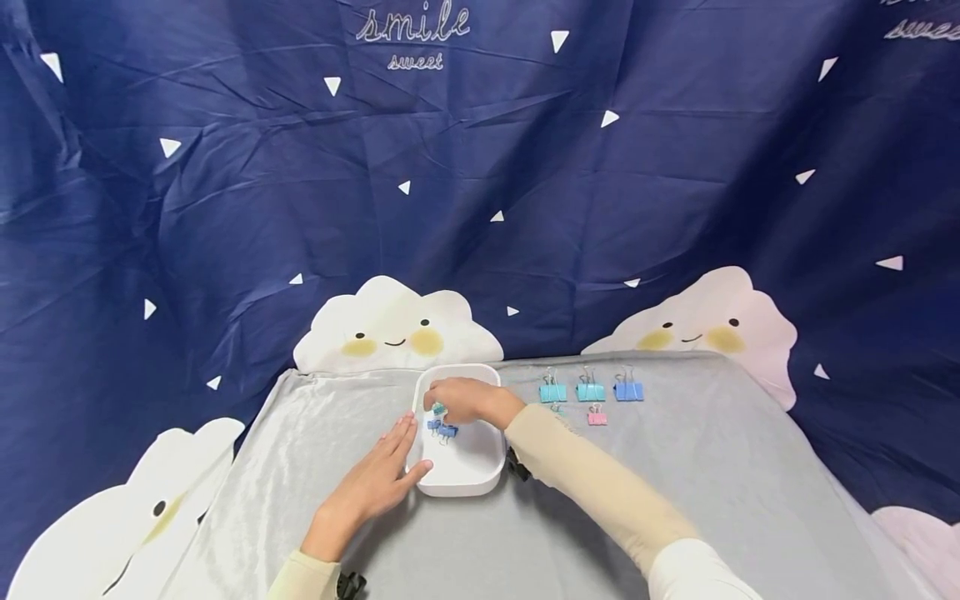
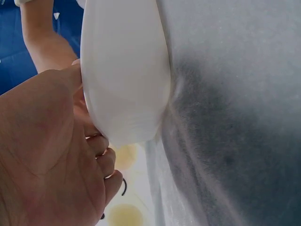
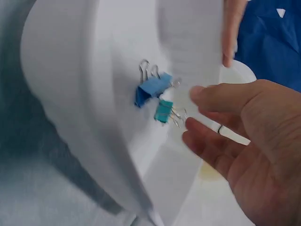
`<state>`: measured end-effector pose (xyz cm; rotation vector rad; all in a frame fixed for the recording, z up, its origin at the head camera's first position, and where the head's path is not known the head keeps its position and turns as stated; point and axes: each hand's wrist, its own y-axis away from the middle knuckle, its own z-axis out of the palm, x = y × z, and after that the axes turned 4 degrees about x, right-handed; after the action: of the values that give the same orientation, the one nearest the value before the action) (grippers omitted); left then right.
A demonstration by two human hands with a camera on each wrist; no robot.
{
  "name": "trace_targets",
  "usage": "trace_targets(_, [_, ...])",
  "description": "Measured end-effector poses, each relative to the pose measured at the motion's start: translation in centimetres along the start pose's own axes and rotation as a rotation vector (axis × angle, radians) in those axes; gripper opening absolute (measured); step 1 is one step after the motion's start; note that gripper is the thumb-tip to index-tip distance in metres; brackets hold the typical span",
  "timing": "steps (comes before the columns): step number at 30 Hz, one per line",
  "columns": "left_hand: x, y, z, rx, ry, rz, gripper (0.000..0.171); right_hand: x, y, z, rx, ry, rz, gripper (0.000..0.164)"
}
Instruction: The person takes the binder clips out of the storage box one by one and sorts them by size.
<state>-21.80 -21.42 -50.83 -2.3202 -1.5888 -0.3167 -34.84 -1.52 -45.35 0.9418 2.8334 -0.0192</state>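
A white plastic box (image 1: 459, 489) stands on the grey cloth. Along its left rim rests my left hand (image 1: 373, 477), fingers extended and thumb reaching over the near-left edge. In the left wrist view, fingertips (image 2: 110, 160) lie against the box's outer wall. My right hand (image 1: 463, 400) reaches into the box. Its thumb and fingers stand apart just beside a small teal binder clip (image 3: 163, 111), with a visible gap to the clip's wire handles. Two blue binder clips (image 1: 447, 431) lie close by on the box floor, partly overlapping in the right wrist view.
Right of the box, two larger teal binder clips (image 1: 590, 392) and a blue one (image 1: 629, 391) form a row. In front of them lie a small pink clip (image 1: 597, 418) and a small teal clip (image 1: 557, 409). A dark blue curtain (image 1: 480, 167) hangs behind.
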Motion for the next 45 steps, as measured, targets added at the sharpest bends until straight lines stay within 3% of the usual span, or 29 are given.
trace_targets(8, [0.0,0.0,0.0,0.007,-0.003,0.007,0.082,-1.4,-0.9,1.8,-0.188,0.048,0.034,0.054])
trace_targets(11, [0.0,0.1,0.1,0.02,0.0,0.015,0.081,-1.5,-1.0,1.9,-0.198,0.065,0.046,0.048])
trace_targets(15, [0.0,0.1,0.2,0.033,0.0,0.02,0.08,-1.3,-1.2,1.9,-0.2,0.057,0.075,0.027])
trace_targets(18, [0.0,0.1,0.2,0.025,-0.005,0.012,0.081,-1.0,-1.4,1.8,-0.186,0.056,0.095,0.015])
trace_targets(22, [0.0,0.2,0.1,0.025,-0.003,0.006,0.082,-0.5,-1.5,1.6,-0.145,0.058,0.122,0.025])
trace_targets(28, [0.0,0.2,0.1,0.03,-0.004,0.01,0.081,0.0,-1.3,1.7,-0.069,0.048,0.105,0.013])
trace_targets(38, [0.0,0.0,0.2,0.031,0.005,0.015,0.081,0.4,-1.3,1.8,-0.06,0.036,0.112,0.027])
trace_targets(45, [0.1,0.0,0.1,0.027,0.006,0.009,0.081,1.0,-1.2,1.1,0.017,-0.071,0.091,0.012])
